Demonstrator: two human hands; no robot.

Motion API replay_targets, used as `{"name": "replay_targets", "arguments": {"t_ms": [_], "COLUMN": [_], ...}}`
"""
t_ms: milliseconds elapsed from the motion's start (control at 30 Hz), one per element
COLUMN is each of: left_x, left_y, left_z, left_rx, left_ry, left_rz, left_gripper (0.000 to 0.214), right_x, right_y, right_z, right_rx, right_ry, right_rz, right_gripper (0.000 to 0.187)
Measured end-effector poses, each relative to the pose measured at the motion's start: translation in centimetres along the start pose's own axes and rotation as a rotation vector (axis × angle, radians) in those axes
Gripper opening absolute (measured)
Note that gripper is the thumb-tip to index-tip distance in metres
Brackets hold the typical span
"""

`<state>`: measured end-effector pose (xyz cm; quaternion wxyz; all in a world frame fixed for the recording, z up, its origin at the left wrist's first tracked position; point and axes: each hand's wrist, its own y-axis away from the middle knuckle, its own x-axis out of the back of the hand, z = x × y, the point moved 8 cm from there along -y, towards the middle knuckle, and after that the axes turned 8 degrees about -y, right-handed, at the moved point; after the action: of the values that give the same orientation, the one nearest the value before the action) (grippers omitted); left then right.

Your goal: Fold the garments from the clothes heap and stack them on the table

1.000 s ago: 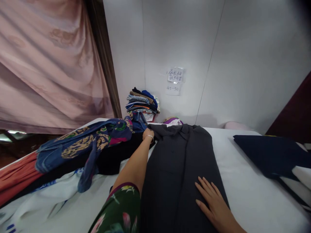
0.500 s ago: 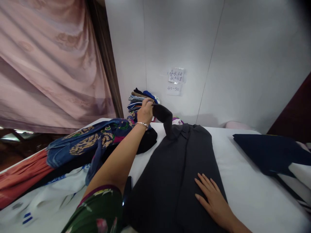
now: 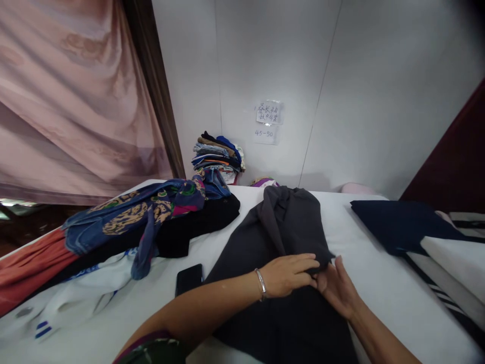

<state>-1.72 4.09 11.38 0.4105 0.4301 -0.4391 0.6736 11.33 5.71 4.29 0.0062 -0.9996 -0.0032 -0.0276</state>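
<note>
Dark grey garment (image 3: 288, 222), folded over (creased)

Spread garment (image 3: 288, 222): plain dark charcoal grey.
Table (image 3: 364, 283): white.
Heap (image 3: 144, 212) at the table's left edge: denim blue with gold-tan print (touches of magenta and green), lying over black.
Cloth (image 3: 30, 263) at the far-left edge: orange-red.
Phone (image 3: 189, 278): black.
Folded piece (image 3: 397, 227) at the right edge: navy.
Curtain (image 3: 76, 101): dusty pink.
Sleeve (image 3: 155, 351): dark green, floral.
</note>
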Motion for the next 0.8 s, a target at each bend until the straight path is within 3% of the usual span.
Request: {"name": "replay_targets", "arguments": {"t_ms": [100,167,233,367,467,567,667,733,800], "left_x": [-0.9,-0.3,0.9,3.0,2.2,-0.5,-1.6,-2.0,-2.4], "left_y": [0.3,1.1,2.4,7.0,9.9,9.0,6.7,5.8,5.2], "left_z": [-0.1,-0.2,-1.3,-6.7,-9.7,-9.0,-7.3,-7.1,-7.2], "left_rx": [0.067,0.098,0.181,0.618,0.951,1.018,0.932,0.942,0.963], "left_ry": [0.052,0.062,0.051,0.118,0.477,0.990,1.222,1.251,1.267], "left_rz": [0.001,0.047,0.116,0.312,0.444,0.468,0.519,0.567,0.575], "left_gripper": [0.044,0.045,0.044,0.035,0.039,0.050,0.043,0.034,0.029], "right_x": [-2.1,-2.6,-2.2,-1.7,-2.9,-6.2,-10.1,-11.1,-9.5], "right_y": [0.5,0.7,0.6,0.4,0.6,1.9,4.3,5.8,6.0], "right_z": [1.5,2.3,2.4,1.1,0.2,0.2,0.1,-0.8,-2.5], "right_rx": [-0.251,-0.354,-0.370,-0.413,-0.480,-0.557,-0.592,-0.502,-0.244], "right_ry": [-0.468,-0.618,-0.706,-0.906,-1.016,-1.030,-0.945,-0.750,-0.418], "right_rz": [-0.024,0.030,0.134,0.199,0.173,0.078,-0.156,-0.311,-0.299], "right_gripper": [0.062,0.044,0.035,0.028,0.017,0.009,0.021,0.033,0.032]}}
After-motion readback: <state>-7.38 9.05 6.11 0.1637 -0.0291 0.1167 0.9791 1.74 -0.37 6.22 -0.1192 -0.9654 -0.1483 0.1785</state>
